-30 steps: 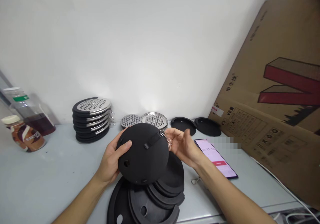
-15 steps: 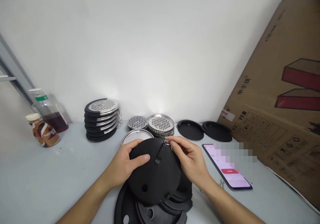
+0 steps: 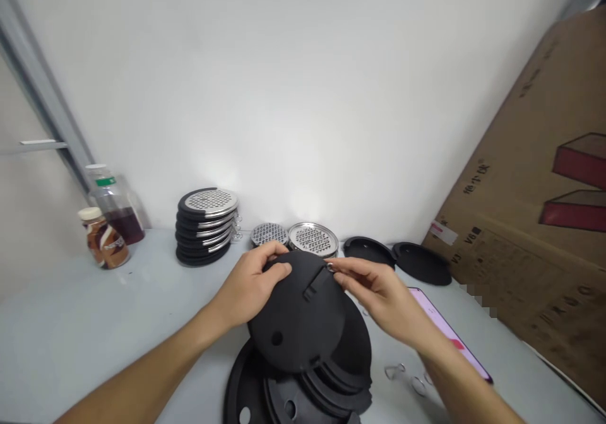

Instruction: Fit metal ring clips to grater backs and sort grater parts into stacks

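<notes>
My left hand (image 3: 255, 283) is closed round the left edge of a round black disc (image 3: 303, 323), its thumb lying on the face. The disc tilts toward me; it has a slot near the top and a round hole low down. At its upper right rim, my right hand (image 3: 374, 288) pinches a small metal wire ring (image 3: 330, 266), whose lower part my fingers hide. Under the disc lie several black plastic parts (image 3: 246, 380), overlapping in a pile. More bent wire rings (image 3: 418, 385) rest on the table near my right forearm.
Behind stand a stack of black-and-steel graters (image 3: 208, 222), loose round grating plates (image 3: 312, 240) and two black lids (image 3: 421, 263). Two bottles (image 3: 106, 241) are on the left. A phone (image 3: 449, 342) lies on the right, beside a large cardboard box (image 3: 530, 222).
My view has shifted, so the background sits differently. Both hands keep hold of the disc and ring, with the ring now closer into the slot's rim end.
</notes>
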`<state>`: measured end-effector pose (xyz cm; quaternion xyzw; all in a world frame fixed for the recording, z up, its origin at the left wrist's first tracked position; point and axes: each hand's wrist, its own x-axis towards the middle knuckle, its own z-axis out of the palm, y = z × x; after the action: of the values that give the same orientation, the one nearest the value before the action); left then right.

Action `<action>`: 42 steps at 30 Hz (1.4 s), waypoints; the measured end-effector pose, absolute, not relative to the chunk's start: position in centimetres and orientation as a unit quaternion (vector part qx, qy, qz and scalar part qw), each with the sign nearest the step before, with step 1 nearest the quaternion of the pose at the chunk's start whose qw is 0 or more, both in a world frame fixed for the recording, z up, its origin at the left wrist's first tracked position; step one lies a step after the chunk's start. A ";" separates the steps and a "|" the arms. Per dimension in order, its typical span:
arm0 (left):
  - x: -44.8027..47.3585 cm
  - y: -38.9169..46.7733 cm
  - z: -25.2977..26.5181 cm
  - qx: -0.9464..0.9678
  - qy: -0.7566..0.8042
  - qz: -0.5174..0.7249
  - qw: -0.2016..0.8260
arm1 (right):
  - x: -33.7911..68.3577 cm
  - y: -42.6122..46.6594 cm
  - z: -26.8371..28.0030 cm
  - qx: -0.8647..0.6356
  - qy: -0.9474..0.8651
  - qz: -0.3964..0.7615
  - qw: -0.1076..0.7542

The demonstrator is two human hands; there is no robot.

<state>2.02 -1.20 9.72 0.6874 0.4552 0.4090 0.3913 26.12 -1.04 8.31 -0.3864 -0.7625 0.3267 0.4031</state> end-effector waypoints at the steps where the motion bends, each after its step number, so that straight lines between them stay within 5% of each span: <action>1: 2.0 -0.9 10.0 0.699 0.451 0.394 0.391 | 26.1 -0.6 8.8 -0.388 -0.782 0.289 0.394; 8: 2.0 0.3 8.9 0.780 0.412 0.366 0.296 | 23.6 0.9 8.9 -0.310 -0.861 0.141 0.376; 15: 1.7 -0.5 6.6 0.785 0.409 0.330 0.328 | 24.1 -0.3 5.3 -0.256 -0.869 0.010 0.423; 23: 1.3 -0.5 6.5 0.824 0.382 0.295 0.297 | 24.6 -0.2 4.6 -0.243 -0.891 -0.157 0.349; 34: 1.8 -0.1 6.0 0.807 0.380 0.329 0.309 | 23.5 -1.3 4.5 -0.366 -0.863 -0.062 0.343; 42: 1.4 -0.5 6.5 0.801 0.379 0.296 0.356 | 24.9 -0.9 5.3 -0.294 -0.888 -0.028 0.352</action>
<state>1.44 -0.55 6.48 0.8012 0.3793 0.2958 0.3561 24.94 -0.85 5.25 -0.2935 -0.8882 -0.0283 0.3523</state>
